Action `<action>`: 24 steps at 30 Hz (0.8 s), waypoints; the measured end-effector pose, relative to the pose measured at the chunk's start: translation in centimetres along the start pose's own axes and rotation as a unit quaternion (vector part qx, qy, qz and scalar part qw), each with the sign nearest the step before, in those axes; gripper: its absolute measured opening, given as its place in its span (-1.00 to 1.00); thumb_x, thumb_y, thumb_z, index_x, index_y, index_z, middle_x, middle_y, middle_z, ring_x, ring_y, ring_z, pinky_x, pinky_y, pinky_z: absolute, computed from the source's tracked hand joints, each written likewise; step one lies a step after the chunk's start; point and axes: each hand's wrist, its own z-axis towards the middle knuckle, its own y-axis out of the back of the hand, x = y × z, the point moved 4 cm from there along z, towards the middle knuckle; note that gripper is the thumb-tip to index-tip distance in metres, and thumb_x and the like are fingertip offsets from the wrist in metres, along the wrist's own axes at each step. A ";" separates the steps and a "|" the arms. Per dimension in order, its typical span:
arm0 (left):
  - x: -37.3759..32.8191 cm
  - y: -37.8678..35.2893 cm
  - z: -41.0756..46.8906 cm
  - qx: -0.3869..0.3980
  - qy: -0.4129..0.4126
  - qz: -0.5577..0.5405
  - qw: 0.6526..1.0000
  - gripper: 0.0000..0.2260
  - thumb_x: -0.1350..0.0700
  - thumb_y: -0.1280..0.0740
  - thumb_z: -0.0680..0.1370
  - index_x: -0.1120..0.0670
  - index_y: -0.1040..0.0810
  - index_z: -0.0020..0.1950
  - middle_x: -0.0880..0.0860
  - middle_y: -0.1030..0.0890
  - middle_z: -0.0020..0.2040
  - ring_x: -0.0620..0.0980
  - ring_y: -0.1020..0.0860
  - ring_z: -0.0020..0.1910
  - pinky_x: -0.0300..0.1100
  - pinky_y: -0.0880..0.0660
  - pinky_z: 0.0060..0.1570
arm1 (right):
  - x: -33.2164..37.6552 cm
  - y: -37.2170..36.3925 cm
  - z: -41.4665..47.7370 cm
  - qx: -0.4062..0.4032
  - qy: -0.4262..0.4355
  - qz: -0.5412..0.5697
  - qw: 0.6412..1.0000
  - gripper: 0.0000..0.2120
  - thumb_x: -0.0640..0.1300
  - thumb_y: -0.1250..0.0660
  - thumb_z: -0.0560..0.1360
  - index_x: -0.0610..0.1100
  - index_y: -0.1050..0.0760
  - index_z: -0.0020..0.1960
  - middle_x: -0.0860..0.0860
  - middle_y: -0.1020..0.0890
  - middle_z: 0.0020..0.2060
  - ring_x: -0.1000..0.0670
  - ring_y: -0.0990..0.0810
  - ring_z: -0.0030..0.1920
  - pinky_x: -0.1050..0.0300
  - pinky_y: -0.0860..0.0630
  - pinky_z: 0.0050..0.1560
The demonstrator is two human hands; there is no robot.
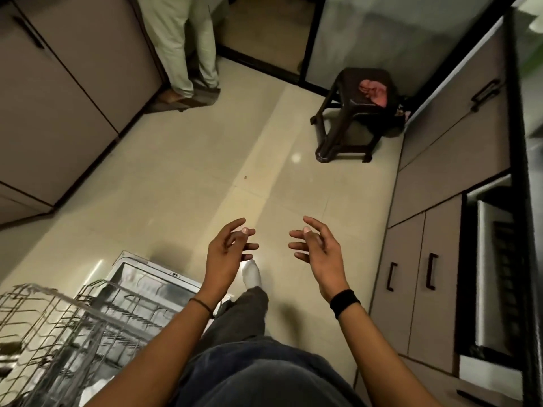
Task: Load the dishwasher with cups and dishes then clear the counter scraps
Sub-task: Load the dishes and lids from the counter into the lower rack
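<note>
nearest, at the lower left, the dishwasher (152,274) is open with its door dropped flat. the wire rack (58,327) is drawn out over the door so that items can be lowered in from above. the visible wires of the rack carry nothing identifiable; a pale shape at its lower edge is too blurred to name. no cup or dish shows in this view. the counter (517,142) appears only as a dark edge along the right side, so the scraps cannot be seen.

the left hand (227,254) and the right hand (316,254) are raised side by side over the floor, apart from each other, palms turned inward. on both, the fingers are spread and loosely bent, and neither holds anything. judgement: the hands are free between loads, ready to take the next item from the counter side. a black band (344,302) sits on the right wrist.

further out, cabinet doors (423,289) line the right side. a dark stool (352,113) carrying a pink cloth (374,92) stands against the far cabinets, off the walking path. a second person's legs (188,45) are at the far left.
</note>
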 end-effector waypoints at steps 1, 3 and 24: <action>-0.1 0.0 1.2 -0.006 0.005 -0.006 1.000 -0.77 0.09 -0.28 0.66 0.02 -0.54 0.32 0.03 -0.72 0.04 0.09 -0.71 -0.10 -0.05 -0.64 -0.11 | 0.4 -0.5 1.3 0.007 -0.002 -0.006 1.000 -0.75 -0.07 -0.21 0.67 -0.01 -0.47 0.33 -0.02 -0.72 0.00 -0.08 -0.71 -0.05 0.10 -0.63 -0.03; -0.3 0.5 3.5 -0.022 0.009 -0.021 0.999 -0.77 0.09 -0.28 0.66 0.02 -0.54 0.32 0.03 -0.72 0.05 0.09 -0.71 -0.10 -0.04 -0.64 -0.11 | 1.3 -1.8 4.1 0.021 -0.005 -0.021 1.000 -0.75 -0.07 -0.21 0.67 0.00 -0.47 0.32 -0.03 -0.72 -0.01 -0.08 -0.71 -0.05 0.10 -0.63 -0.03; -8.7 23.5 16.8 -0.456 -0.024 -0.195 0.868 -0.71 -0.03 -0.15 0.70 0.02 -0.52 0.34 0.09 -0.71 0.04 0.16 -0.70 -0.07 -0.04 -0.62 -0.15 | 12.4 -41.5 23.3 0.481 0.017 -0.200 0.854 -0.71 0.03 -0.18 0.66 -0.02 -0.48 0.32 -0.08 -0.71 0.02 -0.10 -0.69 -0.04 0.10 -0.62 -0.07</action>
